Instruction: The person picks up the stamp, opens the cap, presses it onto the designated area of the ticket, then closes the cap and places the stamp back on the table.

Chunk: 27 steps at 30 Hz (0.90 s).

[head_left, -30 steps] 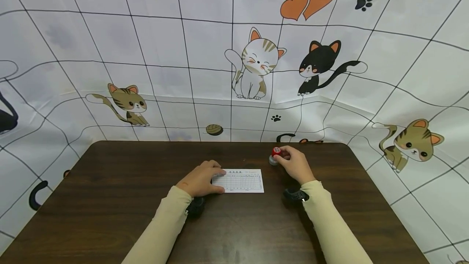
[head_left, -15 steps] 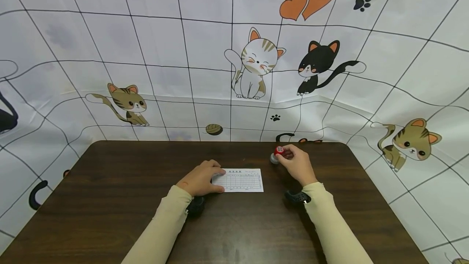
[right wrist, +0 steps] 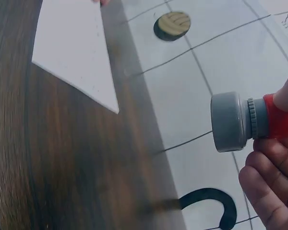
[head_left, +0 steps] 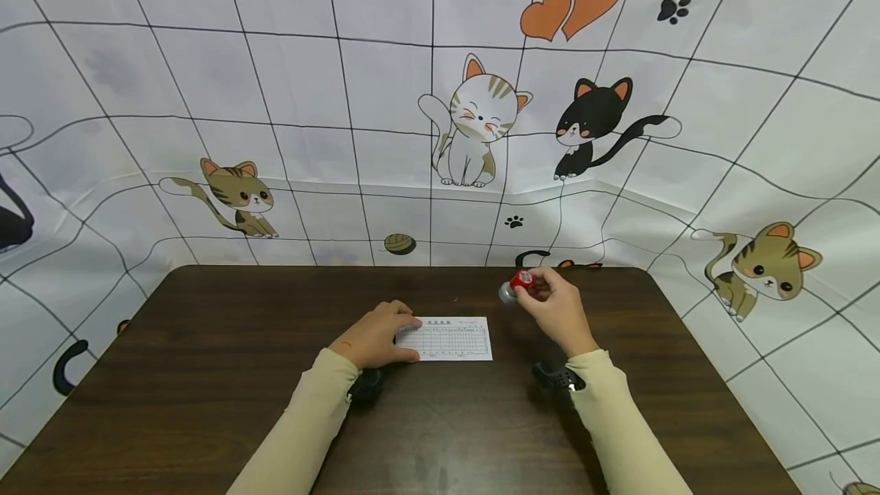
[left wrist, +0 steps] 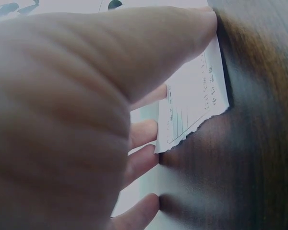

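Note:
My left hand (head_left: 374, 336) rests on the left end of a small white printed form (head_left: 454, 339), with thumb and fingers spread over it. In the left wrist view the form's (left wrist: 194, 103) near edge looks torn and ragged. To the right of the form, my right hand (head_left: 558, 313) pinches a stamp (head_left: 522, 279) by its red handle between thumb and fingers. The right wrist view shows the stamp's round grey capped end (right wrist: 228, 122) pointing away from the fingers, tilted sideways and close over the table. My palm is hidden there.
Both lie on a dark brown wooden table (head_left: 206, 373) with its back edge just behind the stamp. A white cloth backdrop (head_left: 385, 159) printed with cats and grid lines hangs behind and beside the table. Dark bands circle both wrists.
The right hand has tilted the stamp, so its grey end now points left instead of down, slightly raised. The left hand and form stay put; the view has shifted a little.

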### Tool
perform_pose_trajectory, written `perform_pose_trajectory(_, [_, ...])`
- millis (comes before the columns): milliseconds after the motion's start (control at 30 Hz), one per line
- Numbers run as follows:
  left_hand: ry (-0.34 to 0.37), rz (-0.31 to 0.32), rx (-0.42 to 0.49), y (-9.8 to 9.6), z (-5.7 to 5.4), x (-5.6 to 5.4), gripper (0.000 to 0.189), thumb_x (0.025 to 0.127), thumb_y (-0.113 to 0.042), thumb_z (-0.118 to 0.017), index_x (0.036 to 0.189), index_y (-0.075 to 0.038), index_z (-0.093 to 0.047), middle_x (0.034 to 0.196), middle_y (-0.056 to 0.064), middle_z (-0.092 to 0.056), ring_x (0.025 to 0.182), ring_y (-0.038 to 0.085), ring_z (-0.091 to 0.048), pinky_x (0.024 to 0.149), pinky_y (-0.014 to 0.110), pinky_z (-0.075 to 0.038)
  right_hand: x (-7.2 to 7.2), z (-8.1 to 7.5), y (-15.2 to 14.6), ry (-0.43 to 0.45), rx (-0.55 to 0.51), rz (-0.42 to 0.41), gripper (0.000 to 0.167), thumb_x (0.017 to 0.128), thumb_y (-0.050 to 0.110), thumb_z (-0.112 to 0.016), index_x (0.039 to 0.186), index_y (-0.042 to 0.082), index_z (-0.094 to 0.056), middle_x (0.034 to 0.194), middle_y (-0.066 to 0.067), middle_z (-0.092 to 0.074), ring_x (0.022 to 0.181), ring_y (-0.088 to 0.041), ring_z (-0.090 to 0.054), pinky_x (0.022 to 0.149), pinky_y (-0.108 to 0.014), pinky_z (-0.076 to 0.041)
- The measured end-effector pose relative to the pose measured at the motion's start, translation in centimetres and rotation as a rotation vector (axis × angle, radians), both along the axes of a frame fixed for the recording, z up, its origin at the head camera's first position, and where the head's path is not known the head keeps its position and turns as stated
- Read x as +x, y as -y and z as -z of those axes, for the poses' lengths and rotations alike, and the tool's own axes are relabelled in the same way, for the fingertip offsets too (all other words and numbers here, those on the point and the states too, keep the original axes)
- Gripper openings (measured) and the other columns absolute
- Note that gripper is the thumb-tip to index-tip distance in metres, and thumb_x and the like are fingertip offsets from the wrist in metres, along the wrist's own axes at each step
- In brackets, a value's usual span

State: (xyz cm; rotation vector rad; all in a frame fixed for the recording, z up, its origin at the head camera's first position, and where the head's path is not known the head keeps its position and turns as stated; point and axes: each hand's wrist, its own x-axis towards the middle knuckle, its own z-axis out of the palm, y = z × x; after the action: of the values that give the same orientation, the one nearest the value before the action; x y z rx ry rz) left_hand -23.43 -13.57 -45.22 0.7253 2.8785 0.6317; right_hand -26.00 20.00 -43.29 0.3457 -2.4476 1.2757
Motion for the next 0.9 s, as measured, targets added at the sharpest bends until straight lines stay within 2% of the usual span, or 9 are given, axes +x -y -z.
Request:
perform_pose_trajectory(300, [-0.006, 0.001, -0.017, 0.0, -0.1, 0.1, 0.061, 0.087, -0.039, -0.085, 0.139, -0.012, -0.067, 0.141, 0.011, -0.057, 0.128, 0.031, -0.055, 0.105, 0.046, -0.049, 1.1, -0.8, 0.4, -0.047, -0.024, -0.016, 0.028, 0.091, 0.010, -0.077, 0.116, 0.002, -0.069, 0.109, -0.013, -0.074, 0.090, -0.024, -0.071, 0.079, -0.021, -0.057])
perform_pose_trajectory(567, [-0.002, -0.001, -0.018, 0.0, 0.0, 0.0, 0.062, 0.087, -0.040, -0.085, 0.140, -0.013, -0.066, 0.141, 0.011, -0.057, 0.127, 0.031, -0.055, 0.104, 0.047, -0.049, 1.6, -1.3, 0.8, -0.056, -0.061, -0.028, 0.028, 0.090, 0.007, -0.077, 0.117, 0.002, -0.069, 0.110, -0.013, -0.074, 0.090, -0.024, -0.070, 0.079, -0.018, -0.055])
perform_pose_trajectory(800, [0.011, -0.005, -0.013, -0.1, -0.1, -0.1, 0.076, 0.087, -0.040, -0.085, 0.151, -0.015, -0.054, 0.144, 0.010, -0.055, 0.131, 0.030, -0.053, 0.107, 0.048, -0.047, 1.9, -1.5, 0.9, -0.057, -0.049, -0.022, 0.027, 0.090, 0.007, -0.076, 0.116, 0.002, -0.069, 0.107, -0.013, -0.073, 0.089, -0.023, -0.068, 0.079, -0.020, -0.054])
perform_pose_trajectory(900, [0.008, -0.003, -0.018, -0.1, -0.1, -0.1, 0.076, 0.086, -0.041, -0.085, 0.151, -0.014, -0.055, 0.144, 0.010, -0.055, 0.131, 0.031, -0.053, 0.107, 0.048, -0.047, 2.0, -1.6, 0.9, -0.061, -0.048, -0.027, 0.027, 0.090, 0.007, -0.076, 0.116, 0.001, -0.069, 0.105, -0.013, -0.073, 0.089, -0.023, -0.067, 0.078, -0.019, -0.054])
